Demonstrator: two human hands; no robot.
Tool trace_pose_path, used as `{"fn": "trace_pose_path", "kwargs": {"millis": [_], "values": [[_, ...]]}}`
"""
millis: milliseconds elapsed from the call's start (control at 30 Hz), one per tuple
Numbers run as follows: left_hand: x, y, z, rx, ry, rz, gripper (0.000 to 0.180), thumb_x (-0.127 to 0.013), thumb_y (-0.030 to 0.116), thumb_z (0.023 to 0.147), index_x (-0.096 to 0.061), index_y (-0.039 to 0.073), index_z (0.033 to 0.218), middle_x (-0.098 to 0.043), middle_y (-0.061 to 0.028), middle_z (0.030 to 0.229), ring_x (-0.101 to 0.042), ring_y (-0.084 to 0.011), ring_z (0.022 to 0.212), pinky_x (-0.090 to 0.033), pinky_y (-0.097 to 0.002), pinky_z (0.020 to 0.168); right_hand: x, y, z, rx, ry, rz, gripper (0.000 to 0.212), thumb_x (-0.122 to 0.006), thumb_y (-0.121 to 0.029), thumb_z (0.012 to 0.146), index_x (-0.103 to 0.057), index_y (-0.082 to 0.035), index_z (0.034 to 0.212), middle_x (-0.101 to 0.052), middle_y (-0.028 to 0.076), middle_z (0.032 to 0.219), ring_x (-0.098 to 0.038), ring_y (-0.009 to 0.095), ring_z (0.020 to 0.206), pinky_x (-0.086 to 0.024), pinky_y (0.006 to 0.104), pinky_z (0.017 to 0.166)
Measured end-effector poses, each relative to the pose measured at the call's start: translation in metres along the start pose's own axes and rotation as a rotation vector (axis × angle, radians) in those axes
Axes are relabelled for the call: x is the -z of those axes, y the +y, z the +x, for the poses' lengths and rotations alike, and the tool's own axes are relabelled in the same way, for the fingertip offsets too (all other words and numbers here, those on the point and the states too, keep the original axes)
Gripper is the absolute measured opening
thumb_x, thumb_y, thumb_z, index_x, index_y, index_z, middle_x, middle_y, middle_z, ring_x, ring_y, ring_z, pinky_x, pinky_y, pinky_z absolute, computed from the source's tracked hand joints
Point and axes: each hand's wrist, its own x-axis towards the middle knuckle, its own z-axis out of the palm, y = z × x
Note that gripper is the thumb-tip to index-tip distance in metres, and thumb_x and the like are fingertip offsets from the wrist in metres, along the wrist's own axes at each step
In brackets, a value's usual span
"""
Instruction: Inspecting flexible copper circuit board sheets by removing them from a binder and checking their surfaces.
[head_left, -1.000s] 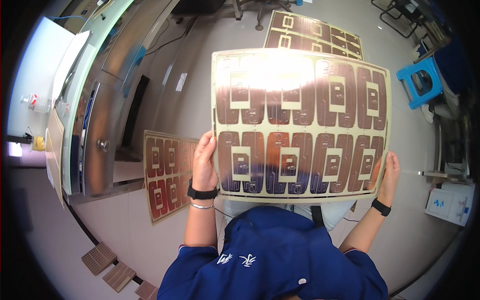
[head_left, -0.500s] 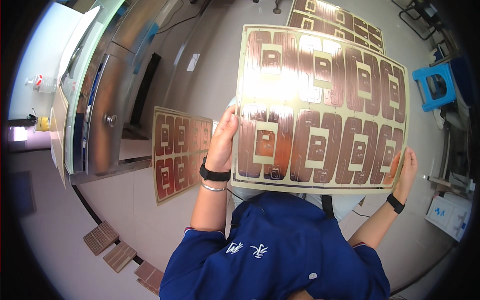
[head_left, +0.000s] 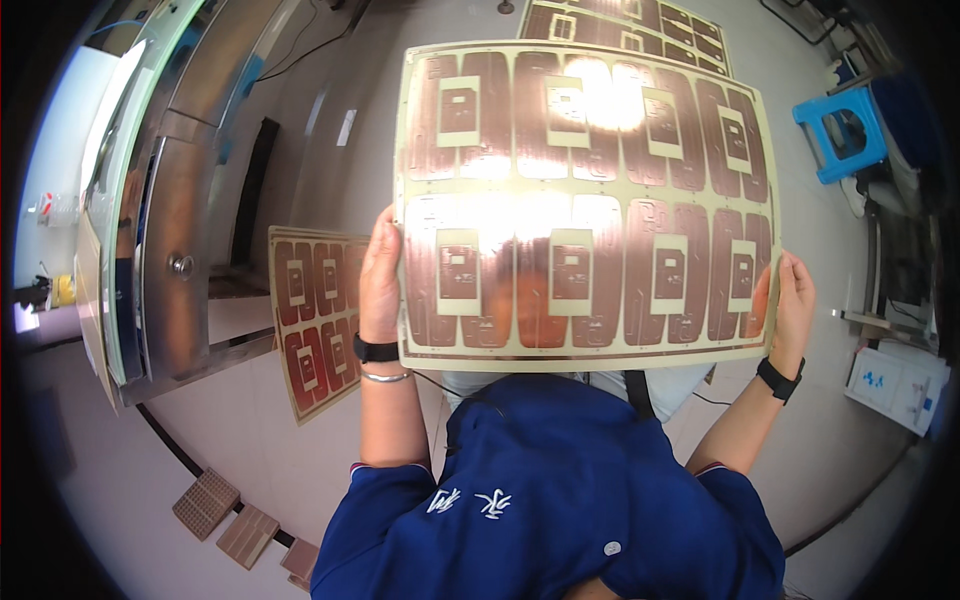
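A large cream panel with copper circuit patterns in two rows, a circuit board panel (head_left: 590,195), is held up in front of me. My left hand (head_left: 381,270) grips its left edge, with the fingers partly hidden behind it. At the lower right edge, my right hand (head_left: 793,295) is closed on the same panel. Bright light glares off the upper and middle copper. Beyond the top edge lies another patterned panel (head_left: 690,35), partly covered. A further copper panel (head_left: 318,310) leans low at the left, next to my left wrist.
A steel cabinet with a round knob (head_left: 181,265) and a glass-edged top stands at the left. On the right are a blue plastic stool (head_left: 842,135) and a white box (head_left: 895,388). Several small patterned boards (head_left: 207,503) lie at the lower left.
The held panel has shifted left and turned more level and face-on, so the glare falls elsewhere on it. The surroundings have shifted in view. Both hands keep their grip.
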Motion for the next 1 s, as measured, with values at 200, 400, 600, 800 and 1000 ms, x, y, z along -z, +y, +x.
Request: {"fn": "trace_pose_path", "kwargs": {"millis": [200,400,600,800,1000], "values": [[0.009,-0.001,0.005,-0.011,-0.001,0.014,0.043,-0.045,0.03,0.095,-0.042,-0.001,0.125,-0.055,-0.0092,0.116,-0.054,-0.0143,0.103,-0.044,-0.0273,0.088,0.0,-0.007,0.0,0.032,-0.013,-0.033,0.025,-0.047,-0.019,0.095,-0.059,0.002,0.102,-0.055,-0.002,0.069,-0.047,0.004,0.057,-0.037,0.0167,0.052],[0.014,-0.004,0.009,-0.022,-0.003,0.053,0.043,-0.042,0.03,0.096,-0.04,-0.001,0.125,-0.055,-0.0105,0.115,-0.055,-0.0142,0.101,-0.046,-0.0267,0.086,0.008,-0.007,0.002,0.034,-0.033,0.038,0.026,-0.047,-0.018,0.095,-0.058,0.004,0.103,-0.062,0.003,0.082,-0.053,0.004,0.068,-0.043,0.018,0.06],[0.017,-0.006,0.012,0.008,-0.032,0.021,0.04,-0.038,0.028,0.097,-0.041,-0.001,0.124,-0.055,-0.0104,0.115,-0.054,-0.015,0.103,-0.045,-0.0285,0.088,0.003,-0.013,0.0,0.065,-0.014,0.053,0.024,-0.048,-0.017,0.094,-0.06,0.003,0.098,-0.062,0.003,0.084,-0.055,0.006,0.073,-0.045,0.0199,0.066],[0.034,-0.013,0.015,0.0,-0.033,0.095,0.042,-0.038,0.025,0.098,-0.037,-0.001,0.13,-0.052,-0.009,0.12,-0.051,-0.0141,0.107,-0.042,-0.028,0.09,0.003,-0.019,-0.002,0.073,-0.012,0.063,0.024,-0.05,-0.019,0.093,-0.061,0.002,0.096,-0.062,0.002,0.083,-0.054,0.006,0.073,-0.044,0.02,0.066],[0.028,-0.01,0.014,-0.028,-0.017,0.08,0.042,-0.042,0.026,0.096,-0.038,0.001,0.129,-0.055,-0.0078,0.116,-0.054,-0.013,0.102,-0.045,-0.0262,0.086,0.013,-0.012,0.002,0.037,-0.031,0.085,0.019,-0.05,-0.017,0.092,-0.056,-0.003,0.08,-0.055,-0.003,0.073,-0.047,0.004,0.066,-0.039,0.0192,0.061]]}}
